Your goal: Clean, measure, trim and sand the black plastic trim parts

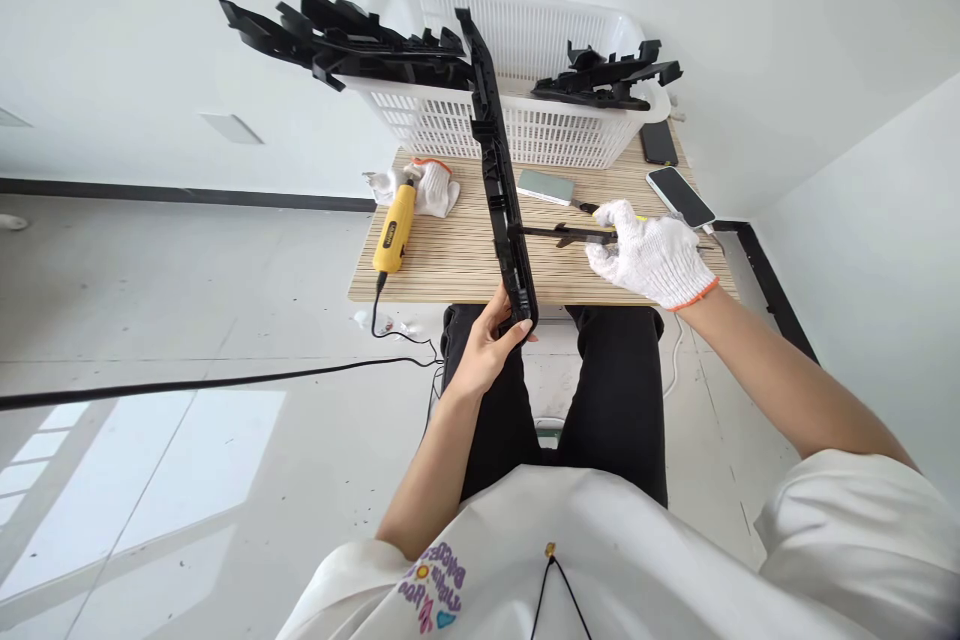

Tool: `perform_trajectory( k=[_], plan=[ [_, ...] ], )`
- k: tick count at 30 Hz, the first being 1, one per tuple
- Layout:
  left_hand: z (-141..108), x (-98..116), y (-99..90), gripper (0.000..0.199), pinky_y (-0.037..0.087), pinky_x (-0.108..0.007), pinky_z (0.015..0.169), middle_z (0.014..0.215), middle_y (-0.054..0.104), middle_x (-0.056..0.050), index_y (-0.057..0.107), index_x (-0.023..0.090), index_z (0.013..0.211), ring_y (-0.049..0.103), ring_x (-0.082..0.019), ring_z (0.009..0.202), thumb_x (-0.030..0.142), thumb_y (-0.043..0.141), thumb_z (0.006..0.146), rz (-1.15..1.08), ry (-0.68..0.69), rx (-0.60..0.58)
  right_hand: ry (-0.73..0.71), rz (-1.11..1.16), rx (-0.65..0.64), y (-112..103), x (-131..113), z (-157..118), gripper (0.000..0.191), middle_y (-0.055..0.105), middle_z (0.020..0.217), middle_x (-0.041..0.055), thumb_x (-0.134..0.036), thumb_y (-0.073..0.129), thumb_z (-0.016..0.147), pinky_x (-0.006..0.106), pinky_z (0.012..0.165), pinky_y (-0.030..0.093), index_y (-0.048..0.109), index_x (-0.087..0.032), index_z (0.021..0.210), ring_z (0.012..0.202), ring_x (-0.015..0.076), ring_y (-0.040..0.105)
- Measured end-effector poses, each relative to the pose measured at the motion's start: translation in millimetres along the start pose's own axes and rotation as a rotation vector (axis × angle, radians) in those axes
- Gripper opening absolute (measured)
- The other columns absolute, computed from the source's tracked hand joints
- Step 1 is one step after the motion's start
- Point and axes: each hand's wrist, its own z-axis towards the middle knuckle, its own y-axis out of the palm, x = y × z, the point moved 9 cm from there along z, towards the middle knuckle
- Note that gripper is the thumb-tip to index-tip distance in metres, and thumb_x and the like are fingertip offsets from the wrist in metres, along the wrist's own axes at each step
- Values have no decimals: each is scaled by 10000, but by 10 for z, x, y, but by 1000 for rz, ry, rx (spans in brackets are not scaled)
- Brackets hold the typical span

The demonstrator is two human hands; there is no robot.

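My bare left hand (491, 345) is closed round the lower end of a long black plastic trim part (496, 170), which stands up over the table and is full of clips and ribs. My right hand (649, 255) wears a white knitted glove with an orange cuff. Its thumb and fingers pinch a thin dark strip (566, 235), whose far end meets the side of the trim part. Whether the strip is a tool or belongs to the part, I cannot tell. Beside the gloved fingers a black and yellow object (585, 207) shows partly, mostly hidden behind the hand.
A white plastic basket (495, 130) stands at the table's back, with black plastic parts (375, 50) over its left side and more black parts (611, 80) at right. On the striped table (442, 260) lie a yellow corded tool (394, 228), a glove (435, 188), a grey-green box (545, 186) and two phones (681, 197).
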Motion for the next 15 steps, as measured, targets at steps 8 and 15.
perform_trajectory(
  k=[8, 15],
  plan=[
    [-58, 97, 73, 766, 628, -298, 787, 1456, 510, -76, 412, 350, 1526, 545, -269, 1207, 330, 744, 836, 154, 2, -66, -83, 66, -119, 115, -99, -99, 465, 621, 675, 72, -416, 373, 916, 307, 557, 146, 619, -133, 1192, 563, 189, 487],
    [3, 71, 59, 669, 612, -230, 554, 1367, 591, -87, 526, 266, 1461, 613, -179, 910, 369, 744, 838, 93, 13, -9, -139, 105, -139, 151, -156, -177, 413, 635, 673, 54, -401, 344, 931, 307, 557, 166, 641, -174, 1107, 587, 199, 518]
  ],
)
